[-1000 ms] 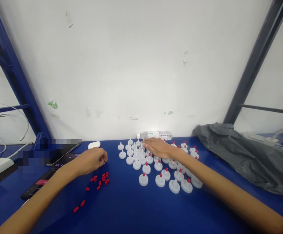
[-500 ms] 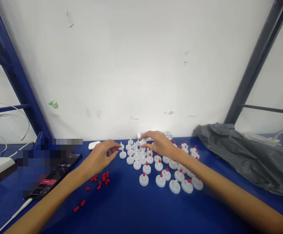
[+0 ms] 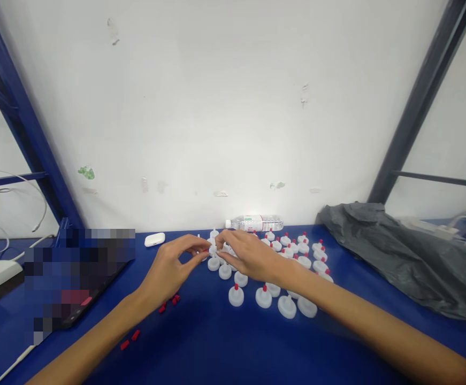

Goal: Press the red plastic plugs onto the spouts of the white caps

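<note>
Left hand (image 3: 167,269): fingers pinching a small red plastic cap (image 3: 206,251). Right hand (image 3: 252,256): fingers curled, hold unclear. Blue counter (image 3: 216,342): many white, round, nozzled plastic pieces (image 3: 236,297) capped, several bare.

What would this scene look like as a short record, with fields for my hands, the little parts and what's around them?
left hand: left hand pinching a red cap
right hand: right hand among the white nozzles; its exact hold is unclear
loose parts: red caps near the left forearm
capped parts: red-tipped nozzles, mostly to the right
behind: clear bottle on its side by the wall
far right: gray plastic sheet
surface: blue table
</note>
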Action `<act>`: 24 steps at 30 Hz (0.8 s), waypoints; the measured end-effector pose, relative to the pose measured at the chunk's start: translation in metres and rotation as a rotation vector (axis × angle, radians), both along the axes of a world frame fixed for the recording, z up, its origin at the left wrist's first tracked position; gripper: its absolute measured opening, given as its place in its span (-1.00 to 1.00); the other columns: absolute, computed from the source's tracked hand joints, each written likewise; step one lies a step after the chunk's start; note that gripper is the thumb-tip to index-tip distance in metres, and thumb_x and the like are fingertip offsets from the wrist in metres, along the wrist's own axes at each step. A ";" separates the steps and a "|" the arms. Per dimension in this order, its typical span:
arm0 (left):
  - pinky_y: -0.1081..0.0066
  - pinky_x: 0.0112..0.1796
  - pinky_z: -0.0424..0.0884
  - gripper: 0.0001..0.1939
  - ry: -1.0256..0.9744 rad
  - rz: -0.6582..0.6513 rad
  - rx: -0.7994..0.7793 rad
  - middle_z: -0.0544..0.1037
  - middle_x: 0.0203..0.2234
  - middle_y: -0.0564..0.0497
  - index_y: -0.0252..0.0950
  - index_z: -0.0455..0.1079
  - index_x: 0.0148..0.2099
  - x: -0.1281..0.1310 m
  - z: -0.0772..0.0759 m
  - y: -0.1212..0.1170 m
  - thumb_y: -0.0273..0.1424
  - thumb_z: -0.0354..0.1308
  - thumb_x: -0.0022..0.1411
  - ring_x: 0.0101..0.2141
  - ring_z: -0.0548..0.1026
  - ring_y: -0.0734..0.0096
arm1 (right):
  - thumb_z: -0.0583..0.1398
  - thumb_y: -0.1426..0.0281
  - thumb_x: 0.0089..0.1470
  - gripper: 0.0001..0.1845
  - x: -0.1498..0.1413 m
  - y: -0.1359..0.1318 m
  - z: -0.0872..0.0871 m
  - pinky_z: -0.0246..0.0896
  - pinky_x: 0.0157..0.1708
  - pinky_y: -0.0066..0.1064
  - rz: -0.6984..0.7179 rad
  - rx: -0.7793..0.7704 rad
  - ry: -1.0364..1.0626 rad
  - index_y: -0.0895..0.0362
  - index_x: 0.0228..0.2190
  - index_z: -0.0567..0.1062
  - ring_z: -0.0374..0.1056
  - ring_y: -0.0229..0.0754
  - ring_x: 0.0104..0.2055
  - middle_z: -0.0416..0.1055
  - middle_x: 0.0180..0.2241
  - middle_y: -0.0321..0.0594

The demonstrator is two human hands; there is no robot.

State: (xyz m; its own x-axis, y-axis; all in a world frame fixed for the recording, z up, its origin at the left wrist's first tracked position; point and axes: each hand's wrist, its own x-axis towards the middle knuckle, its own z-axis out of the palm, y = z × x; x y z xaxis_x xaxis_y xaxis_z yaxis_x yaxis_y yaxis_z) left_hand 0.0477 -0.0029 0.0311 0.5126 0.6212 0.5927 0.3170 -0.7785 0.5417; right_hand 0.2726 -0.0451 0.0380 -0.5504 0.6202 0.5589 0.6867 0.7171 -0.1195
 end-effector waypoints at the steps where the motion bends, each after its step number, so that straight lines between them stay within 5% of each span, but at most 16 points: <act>1: 0.36 -0.19 0.51 -0.83 -0.009 -0.008 0.003 0.65 -0.24 0.01 -0.23 0.55 -0.11 0.001 -0.001 -0.002 -0.29 0.21 0.32 -0.28 0.56 0.32 | 0.11 0.43 0.31 -0.88 -0.001 -0.001 0.000 0.25 -0.24 -0.33 0.001 -0.011 -0.004 0.08 -0.11 0.28 0.38 -0.15 -0.22 0.46 -0.14 -0.15; 9: 0.41 -0.24 0.47 -0.87 -0.047 -0.015 0.063 0.64 -0.31 0.05 -0.23 0.54 -0.13 0.004 -0.010 -0.008 -0.32 0.27 0.29 -0.34 0.54 0.38 | 0.18 0.44 0.28 -0.73 -0.008 -0.004 -0.002 0.26 -0.15 -0.25 -0.039 0.036 -0.057 0.08 -0.03 0.26 0.44 -0.09 -0.16 0.53 -0.15 -0.17; 17: 0.39 -0.27 0.50 -0.86 -0.069 0.011 0.064 0.64 -0.35 0.04 -0.23 0.55 -0.17 0.007 -0.008 -0.011 -0.30 0.30 0.24 -0.38 0.55 0.35 | 0.15 0.41 0.33 -0.80 -0.007 -0.001 -0.004 0.23 -0.16 -0.25 -0.006 0.159 -0.180 0.09 -0.06 0.24 0.44 -0.17 -0.33 0.58 -0.24 -0.20; 24: 0.27 -0.15 0.56 -0.83 -0.131 -0.004 -0.195 0.68 -0.33 0.03 -0.22 0.60 -0.22 0.008 -0.001 -0.016 -0.25 0.32 0.19 -0.28 0.62 0.20 | 0.05 0.46 0.37 -0.84 -0.006 -0.001 -0.003 0.21 -0.20 -0.28 -0.001 0.282 -0.255 0.10 -0.03 0.30 0.43 -0.18 -0.35 0.56 -0.33 -0.23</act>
State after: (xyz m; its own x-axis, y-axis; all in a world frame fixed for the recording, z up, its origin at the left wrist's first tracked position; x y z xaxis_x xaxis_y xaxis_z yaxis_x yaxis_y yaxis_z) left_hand 0.0558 -0.0193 0.0297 0.4414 0.7288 0.5234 0.2312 -0.6560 0.7184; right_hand 0.2666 -0.0457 0.0355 -0.6932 0.4624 0.5528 0.6698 0.6965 0.2573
